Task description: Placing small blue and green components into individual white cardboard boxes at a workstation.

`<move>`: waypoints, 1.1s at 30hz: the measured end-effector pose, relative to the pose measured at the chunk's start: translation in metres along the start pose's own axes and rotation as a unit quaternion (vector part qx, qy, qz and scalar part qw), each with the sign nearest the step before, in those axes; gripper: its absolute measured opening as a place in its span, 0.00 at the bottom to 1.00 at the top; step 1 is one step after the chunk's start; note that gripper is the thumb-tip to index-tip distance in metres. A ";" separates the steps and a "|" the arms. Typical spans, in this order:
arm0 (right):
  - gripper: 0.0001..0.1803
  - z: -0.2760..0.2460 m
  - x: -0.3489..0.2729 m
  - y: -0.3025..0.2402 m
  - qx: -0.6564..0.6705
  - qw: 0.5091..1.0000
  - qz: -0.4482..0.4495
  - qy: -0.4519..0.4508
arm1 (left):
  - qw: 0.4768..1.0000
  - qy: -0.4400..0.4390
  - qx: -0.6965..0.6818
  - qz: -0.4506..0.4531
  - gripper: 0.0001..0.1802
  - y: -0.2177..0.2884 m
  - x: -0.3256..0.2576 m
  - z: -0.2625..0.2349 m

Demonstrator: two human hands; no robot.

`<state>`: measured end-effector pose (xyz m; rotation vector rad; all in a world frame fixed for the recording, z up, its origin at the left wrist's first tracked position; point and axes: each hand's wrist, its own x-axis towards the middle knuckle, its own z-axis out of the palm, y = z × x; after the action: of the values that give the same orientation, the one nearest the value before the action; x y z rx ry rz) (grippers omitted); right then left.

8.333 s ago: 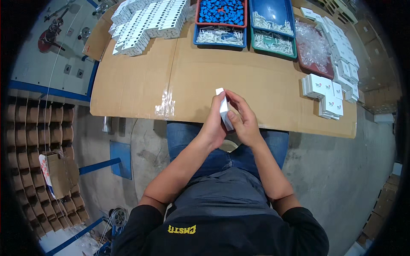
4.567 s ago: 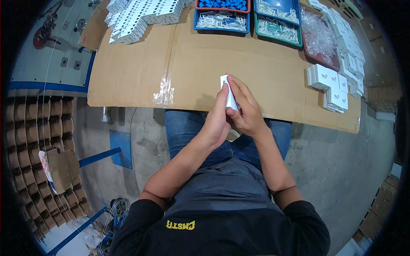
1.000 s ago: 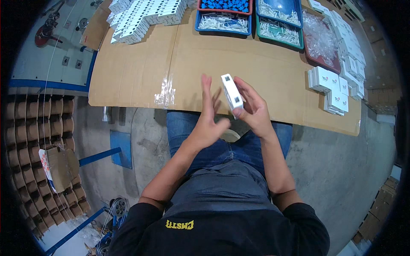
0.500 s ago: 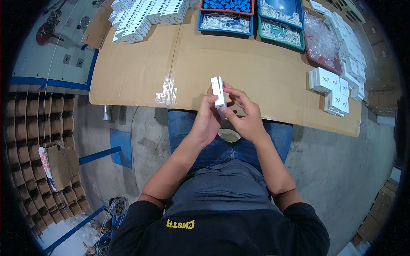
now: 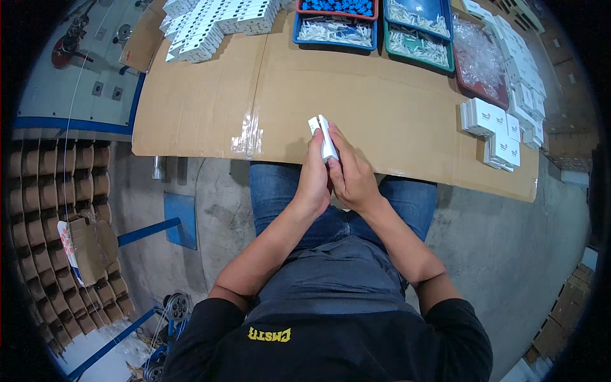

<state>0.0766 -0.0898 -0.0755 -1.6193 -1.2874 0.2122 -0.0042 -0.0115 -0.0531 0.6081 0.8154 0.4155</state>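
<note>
A small white box [image 5: 328, 145] is held upright between my two hands, just over the near edge of the cardboard-covered table [image 5: 210, 114]. My left hand [image 5: 313, 175] wraps its left side, with the thumb near the top. From the right, my right hand [image 5: 352, 170] presses against it, fingers along its side and thumb near its lower part. A dark slit runs between the box's top and a raised white panel. Most of its lower end is hidden by my palms.
White boxes stand in rows [image 5: 219, 25] at the far left. At the back are a red tray of blue plugs [image 5: 337, 9], a blue tray of white pieces [image 5: 334, 32], a green tray [image 5: 417, 51] and a red tray of clear bags [image 5: 477, 60]. Flat white boxes [image 5: 493, 127] lie right.
Both hands have closed in around the white box, the right fingers now flat against its side. The box has turned slightly, its top tilting left.
</note>
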 end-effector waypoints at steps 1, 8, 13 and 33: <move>0.27 0.001 -0.001 0.000 0.005 1.000 0.002 0.006 | 1.000 0.001 -0.002 0.008 0.31 -0.002 0.002 -0.002; 0.26 0.005 -0.007 0.006 -0.021 1.000 -0.006 0.017 | 1.000 -0.024 0.012 -0.004 0.35 -0.013 0.010 -0.012; 0.24 0.001 -0.008 0.006 -0.020 1.000 -0.015 0.018 | 1.000 -0.013 -0.014 0.000 0.35 -0.017 0.006 -0.007; 0.22 -0.019 0.002 0.020 0.135 0.983 0.117 -0.032 | 0.987 -0.005 -0.056 -0.149 0.27 0.014 0.009 -0.013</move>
<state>0.1026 -0.0974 -0.0809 -1.5351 -1.0610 0.5639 -0.0107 0.0087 -0.0560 0.3749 0.8518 0.1840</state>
